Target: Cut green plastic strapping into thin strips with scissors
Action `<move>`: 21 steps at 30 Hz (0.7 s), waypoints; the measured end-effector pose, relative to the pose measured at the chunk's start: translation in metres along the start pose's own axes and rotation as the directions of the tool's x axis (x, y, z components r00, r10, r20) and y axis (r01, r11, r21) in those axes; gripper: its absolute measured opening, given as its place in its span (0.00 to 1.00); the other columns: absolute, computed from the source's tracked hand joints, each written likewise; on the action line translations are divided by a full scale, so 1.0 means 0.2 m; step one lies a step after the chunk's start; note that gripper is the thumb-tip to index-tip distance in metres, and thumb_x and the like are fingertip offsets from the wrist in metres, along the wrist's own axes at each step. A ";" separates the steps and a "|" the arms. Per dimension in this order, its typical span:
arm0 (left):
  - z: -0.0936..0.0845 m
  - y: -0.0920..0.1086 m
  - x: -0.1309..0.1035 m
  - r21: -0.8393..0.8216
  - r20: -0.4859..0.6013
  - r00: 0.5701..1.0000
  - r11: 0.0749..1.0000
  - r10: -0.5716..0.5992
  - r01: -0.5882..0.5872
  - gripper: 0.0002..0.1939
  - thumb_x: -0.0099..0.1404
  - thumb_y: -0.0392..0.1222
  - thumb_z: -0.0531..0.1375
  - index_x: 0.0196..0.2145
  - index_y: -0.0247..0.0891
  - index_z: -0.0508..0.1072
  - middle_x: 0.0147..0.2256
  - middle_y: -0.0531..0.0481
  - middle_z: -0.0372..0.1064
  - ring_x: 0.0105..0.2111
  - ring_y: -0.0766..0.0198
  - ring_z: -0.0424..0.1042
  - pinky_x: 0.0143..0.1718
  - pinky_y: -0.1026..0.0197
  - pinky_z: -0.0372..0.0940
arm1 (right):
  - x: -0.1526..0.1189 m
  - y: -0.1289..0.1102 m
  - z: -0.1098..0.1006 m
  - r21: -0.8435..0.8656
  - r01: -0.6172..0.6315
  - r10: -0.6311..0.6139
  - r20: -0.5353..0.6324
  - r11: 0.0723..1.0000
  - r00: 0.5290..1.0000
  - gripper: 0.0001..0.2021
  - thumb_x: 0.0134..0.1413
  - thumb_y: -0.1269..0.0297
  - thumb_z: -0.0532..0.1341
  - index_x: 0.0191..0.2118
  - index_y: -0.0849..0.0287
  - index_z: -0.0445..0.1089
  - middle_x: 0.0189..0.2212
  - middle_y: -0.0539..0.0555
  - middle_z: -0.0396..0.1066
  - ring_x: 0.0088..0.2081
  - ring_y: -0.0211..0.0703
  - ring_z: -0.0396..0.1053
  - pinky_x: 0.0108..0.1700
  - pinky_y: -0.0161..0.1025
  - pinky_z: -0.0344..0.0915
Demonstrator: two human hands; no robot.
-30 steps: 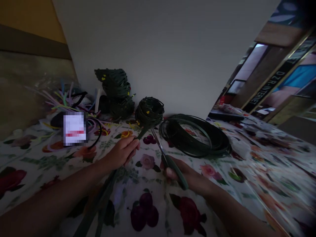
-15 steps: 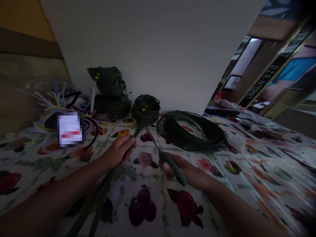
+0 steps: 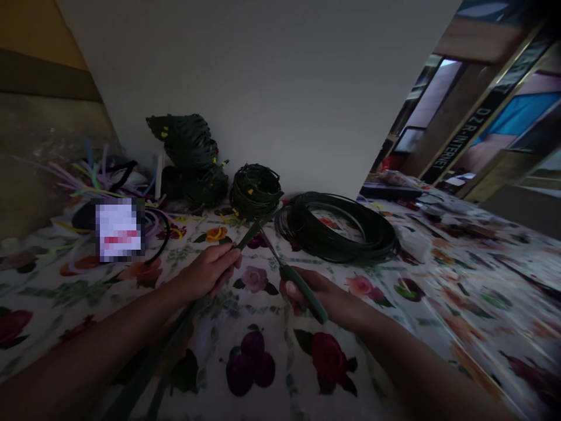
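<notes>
In the head view, my left hand [image 3: 214, 269] is closed around flat dark green plastic strips [image 3: 249, 234]. Their front end sticks out past my fingers, and long tails trail back under my left forearm. My right hand [image 3: 311, 292] grips what looks like a knife [image 3: 302, 292] by its thick green handle. Its slim metal blade points forward and left, close to the end of the strips; whether it touches them I cannot tell. Just beyond stands a small round dark green woven basket [image 3: 255, 190] with yellow bits on it.
A large coil of dark green strip [image 3: 342, 228] lies at right of centre. Stacked woven pieces [image 3: 188, 152] stand at the back left, beside colourful thin strips [image 3: 94, 175]. A pale panel [image 3: 263, 88] rises behind. The flowered tablecloth [image 3: 280, 362] covers the table.
The camera view has shifted slightly, moving the scene a little left. The strip end has come away from the basket's base, so a gap to the basket shows. Both hands keep their holds.
</notes>
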State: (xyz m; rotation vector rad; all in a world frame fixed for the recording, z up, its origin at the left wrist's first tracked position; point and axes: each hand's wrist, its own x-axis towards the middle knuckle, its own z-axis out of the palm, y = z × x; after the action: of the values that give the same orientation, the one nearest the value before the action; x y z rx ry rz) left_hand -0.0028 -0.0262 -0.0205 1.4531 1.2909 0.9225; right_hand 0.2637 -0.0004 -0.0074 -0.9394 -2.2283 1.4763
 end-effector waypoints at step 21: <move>-0.01 0.06 -0.04 0.014 0.089 0.996 1.000 0.008 -0.009 0.19 0.71 0.55 0.51 0.29 0.39 0.64 0.14 0.62 0.56 0.09 0.75 0.53 0.13 0.70 0.48 | -0.01 -0.01 -0.06 -0.127 0.040 -0.026 0.109 0.991 0.994 0.24 0.61 0.39 0.55 0.33 0.58 0.60 0.29 0.50 0.59 0.30 0.39 0.58 0.32 0.37 0.58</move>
State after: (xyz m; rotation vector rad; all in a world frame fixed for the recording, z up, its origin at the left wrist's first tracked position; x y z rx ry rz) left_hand -0.0036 -0.0328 -0.0085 1.4955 1.2285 0.8461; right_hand 0.2723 0.0059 -0.0001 -0.8747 -2.4294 1.4139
